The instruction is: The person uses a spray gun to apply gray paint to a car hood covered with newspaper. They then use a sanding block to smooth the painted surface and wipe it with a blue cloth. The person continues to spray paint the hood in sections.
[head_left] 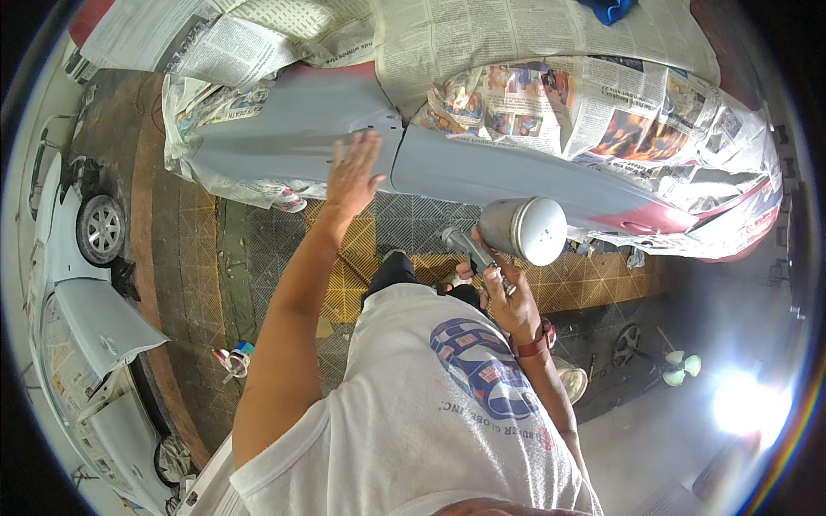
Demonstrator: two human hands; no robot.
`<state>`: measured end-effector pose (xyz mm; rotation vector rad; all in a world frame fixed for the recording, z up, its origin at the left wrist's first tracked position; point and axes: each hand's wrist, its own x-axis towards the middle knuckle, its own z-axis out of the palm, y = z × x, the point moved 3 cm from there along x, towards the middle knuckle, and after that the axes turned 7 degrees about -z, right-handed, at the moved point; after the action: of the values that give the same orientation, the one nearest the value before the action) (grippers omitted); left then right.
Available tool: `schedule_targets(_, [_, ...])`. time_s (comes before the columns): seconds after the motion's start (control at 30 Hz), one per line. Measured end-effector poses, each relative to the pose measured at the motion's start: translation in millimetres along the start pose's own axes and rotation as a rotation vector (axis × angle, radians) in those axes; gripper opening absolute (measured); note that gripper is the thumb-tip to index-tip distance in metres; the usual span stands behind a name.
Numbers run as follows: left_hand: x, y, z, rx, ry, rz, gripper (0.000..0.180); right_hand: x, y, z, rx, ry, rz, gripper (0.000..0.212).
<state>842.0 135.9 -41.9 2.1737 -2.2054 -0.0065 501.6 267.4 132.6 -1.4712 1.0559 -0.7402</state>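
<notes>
A: Item one, far left: a white car [95, 344], parked well apart from the work, its hood raised. No hand is near it.

B: Next entry?

A: Grey primed body panel [344, 138] of the red car, bordered above and to the right by taped newspaper masking [533, 52]. My reading is that the paper sits there to shield the glass and the red paint, leaving only the grey surface bare.

B: And the left hand?

A: Left hand [353, 176], fingers spread and flat, clamped on nothing. The palm rests on the lower edge of the grey panel, or just off it; contact cannot be confirmed from this angle. A flat palm suggests feeling the surface rather than gripping.

B: Moving right.

A: Spray gun [482, 254] with a metal cup [522, 229] mounted on top. Right hand [508, 301] is closed around the gun's handle, a red wristband [535, 342] just behind it. The gun sits below the panel and to the right of the left hand, apart from the surface, with its cup close to the panel's lower edge. It seems parked clear while the other hand checks.

B: Floor?

A: Yellow and grey grid tiles [568, 288] underfoot. A small fan [680, 365] lies at lower right, well apart.
</notes>
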Motion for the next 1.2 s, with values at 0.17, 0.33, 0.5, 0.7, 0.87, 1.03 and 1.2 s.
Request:
schedule_targets(0.17, [-37, -45, 8, -0.097, 0.206, -0.595, 0.100, 6, 1, -5, -0.012, 0.019, -0.017, 0.062])
schedule_targets(0.33, [17, 23, 23, -0.346, 0.280, -0.420, 0.111, 1, -3, -12, -0.025, 0.054, 0.062, 0.065])
schedule_targets(0.5, [35, 121, 24, -0.498, 0.311, -0.305, 0.117, 4, -4, -16, -0.141, 0.045, 0.063, 0.075])
schedule_targets(0.7, [11, 50, 23, -0.115, 0.031, 0.006, 0.091, 12, 1, -12, -0.081, -0.057, 0.012, 0.077])
schedule_targets(0.87, [-2, -43, 21, 0.006, 0.114, -0.209, 0.091, 6, -2, -10, -0.130, -0.037, 0.018, 0.076])
schedule_targets(1.03, [16, 19, 33, -0.253, 0.223, -0.324, 0.112, 0, 3, -8, -0.126, -0.005, 0.092, 0.072])
schedule_targets(1.2, [34, 143, 26, -0.555, 0.211, -0.303, 0.119, -13, 4, -13, -0.070, 0.102, 0.103, 0.055])
